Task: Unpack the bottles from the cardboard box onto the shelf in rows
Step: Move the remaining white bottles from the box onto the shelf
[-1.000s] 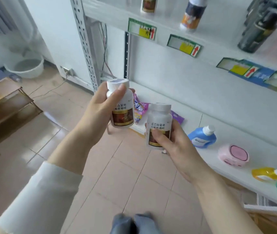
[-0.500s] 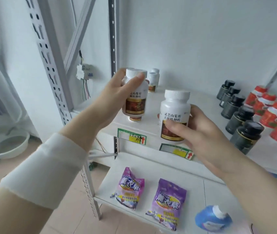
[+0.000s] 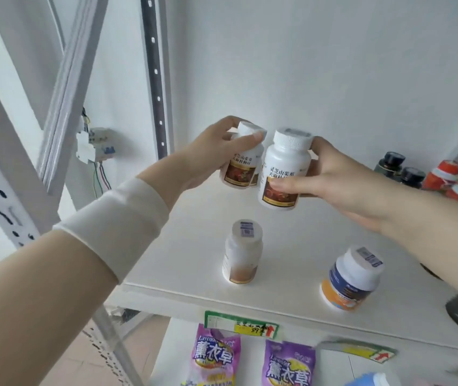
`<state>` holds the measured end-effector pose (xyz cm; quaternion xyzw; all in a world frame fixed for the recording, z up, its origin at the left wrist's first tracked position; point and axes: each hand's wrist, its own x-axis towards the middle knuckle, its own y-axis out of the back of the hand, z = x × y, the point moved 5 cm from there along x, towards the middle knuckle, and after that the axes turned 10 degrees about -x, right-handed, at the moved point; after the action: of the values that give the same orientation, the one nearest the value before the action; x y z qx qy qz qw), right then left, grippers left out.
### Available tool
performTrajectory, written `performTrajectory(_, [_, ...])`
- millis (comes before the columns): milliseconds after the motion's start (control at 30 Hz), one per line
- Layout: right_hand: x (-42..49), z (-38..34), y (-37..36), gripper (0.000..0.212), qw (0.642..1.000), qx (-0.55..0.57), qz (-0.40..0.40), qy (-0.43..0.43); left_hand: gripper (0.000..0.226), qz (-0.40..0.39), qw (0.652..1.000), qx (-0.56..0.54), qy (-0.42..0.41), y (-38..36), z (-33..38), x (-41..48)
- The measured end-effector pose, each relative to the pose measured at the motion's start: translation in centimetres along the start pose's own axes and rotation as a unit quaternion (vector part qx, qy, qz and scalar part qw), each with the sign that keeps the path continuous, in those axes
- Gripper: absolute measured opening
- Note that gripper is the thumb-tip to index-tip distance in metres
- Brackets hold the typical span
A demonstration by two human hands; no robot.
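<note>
Left hand [image 3: 211, 156] curls round white bottle [image 3: 243, 171]; right hand [image 3: 342, 179] grips second white bottle [image 3: 286, 160]. Both are held above shelf [image 3: 188, 246], bottles almost touching. Third bottle [image 3: 243, 253] stands near shelf front.

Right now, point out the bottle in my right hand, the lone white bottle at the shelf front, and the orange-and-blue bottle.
Right-hand bottle [image 3: 285, 162]: head view, white shoulder.
Lone white bottle [image 3: 241, 256]: head view, its side.
Orange-and-blue bottle [image 3: 346, 285]: head view, label.
</note>
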<state>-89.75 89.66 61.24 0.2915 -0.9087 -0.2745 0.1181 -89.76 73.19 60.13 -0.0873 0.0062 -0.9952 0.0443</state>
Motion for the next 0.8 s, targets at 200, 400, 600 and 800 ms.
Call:
performTrajectory(200, [4.6, 2.3, -1.5, 0.056, 0.993, -0.101, -0.032, -0.051, 0.016, -0.034, 0.995, 0.087, 0.044, 2.0, -4.2, 4.8])
performTrajectory(400, [5.4, 4.9, -3.9, 0.053, 0.978, -0.181, -0.081, -0.069, 0.023, -0.080, 0.983, 0.157, 0.047, 1.5, -6.7, 6.6])
performTrajectory(600, [5.5, 5.0, -5.1, 0.051, 0.966, -0.234, -0.093, -0.055, 0.032, -0.105, 0.971, 0.211, 0.026, 1.3, -7.2, 7.2])
performTrajectory(800, [5.4, 5.4, -5.4, 0.059, 0.951, -0.292, -0.083, -0.055, 0.027, -0.110, 0.967, 0.228, 0.018, 1.4, -7.4, 7.3])
